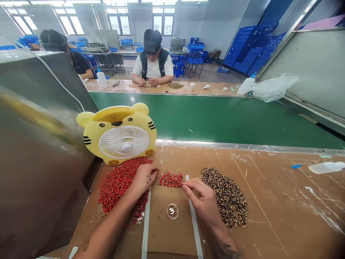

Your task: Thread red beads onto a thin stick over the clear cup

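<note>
Head view, entered as we find it:
- Left hand (144, 181): loosely curled, resting on the edge of the red bead pile. We cannot tell whether it has hold of anything.
- Right hand (201, 196): partly open, with its fingers reaching toward the small red cluster. We cannot tell whether they hold a piece.
- Red bead pile (118, 183): loose heap under the left hand, just below the fan.
- Small red cluster (170, 179): tight patch between the hands.
- Dark speckled bead pile (225, 196): loose heap just beside the right hand.
- Handling, by our judgement: light, hard, fiddly pieces, apt to scatter. We would pick them singly with the fingertips, from a pile's edge.
- Clear round dish (172, 211): between two white strips (146, 225), below the cluster.
- Cardboard-covered worktop (264, 187): carries all of the above.
- Yellow tiger-shaped fan (118, 135): upright at the worktop's far left.
- Green conveyor belt (188, 118): beyond the worktop.
- Co-worker (152, 59): seated across the belt, hands together at a far worktop (215, 89).
</note>
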The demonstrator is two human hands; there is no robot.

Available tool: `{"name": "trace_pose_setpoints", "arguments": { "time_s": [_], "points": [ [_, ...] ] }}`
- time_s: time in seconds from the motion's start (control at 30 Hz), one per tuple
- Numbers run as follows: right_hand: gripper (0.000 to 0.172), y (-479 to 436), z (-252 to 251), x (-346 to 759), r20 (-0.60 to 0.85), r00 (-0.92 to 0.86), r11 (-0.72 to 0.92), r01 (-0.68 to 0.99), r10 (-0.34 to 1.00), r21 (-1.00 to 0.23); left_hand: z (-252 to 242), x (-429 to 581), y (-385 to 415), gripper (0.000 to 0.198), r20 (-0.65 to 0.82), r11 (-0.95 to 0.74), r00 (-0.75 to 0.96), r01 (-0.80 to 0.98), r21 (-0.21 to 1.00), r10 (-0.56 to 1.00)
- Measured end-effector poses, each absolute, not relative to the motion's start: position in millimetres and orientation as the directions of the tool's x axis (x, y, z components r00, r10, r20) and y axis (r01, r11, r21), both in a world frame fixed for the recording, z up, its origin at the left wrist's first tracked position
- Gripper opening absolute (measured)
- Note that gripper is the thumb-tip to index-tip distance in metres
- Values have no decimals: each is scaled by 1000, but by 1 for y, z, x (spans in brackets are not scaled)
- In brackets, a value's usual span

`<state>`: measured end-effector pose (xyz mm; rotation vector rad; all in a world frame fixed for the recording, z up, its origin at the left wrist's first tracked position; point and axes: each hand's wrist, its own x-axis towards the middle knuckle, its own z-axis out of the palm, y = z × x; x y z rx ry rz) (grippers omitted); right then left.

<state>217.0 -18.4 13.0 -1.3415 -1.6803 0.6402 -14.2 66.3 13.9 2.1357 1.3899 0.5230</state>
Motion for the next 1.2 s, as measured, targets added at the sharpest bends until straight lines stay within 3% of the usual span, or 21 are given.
{"name": "trace_pose_setpoints", "arguments": {
  "time_s": [0.23, 0.37, 0.47, 0.73, 1.2],
  "points": [
    [19, -19, 10, 220, 275, -100, 288, 486, 956, -825, 21, -8, 83, 30, -5, -368, 460, 716, 593, 888],
    [16, -20, 12, 221, 194, -234, 288, 487, 953, -824, 40, -42, 84, 32, 70, -356, 378, 769, 531, 923],
    [10, -22, 13, 221, 149, -349, 314, 484, 925, -817, 47, -61, 76, 25, 34, -389, 426, 788, 477, 904],
    [13, -28, 21, 216, 11, -440, 275, 539, 898, -796, 35, -44, 68, 25, -130, -455, 477, 875, 165, 869],
    [11, -42, 11, 225, -59, -380, 172, 546, 923, -820, 24, -28, 86, 20, -188, -496, 526, 848, 185, 829]
  ]
}}
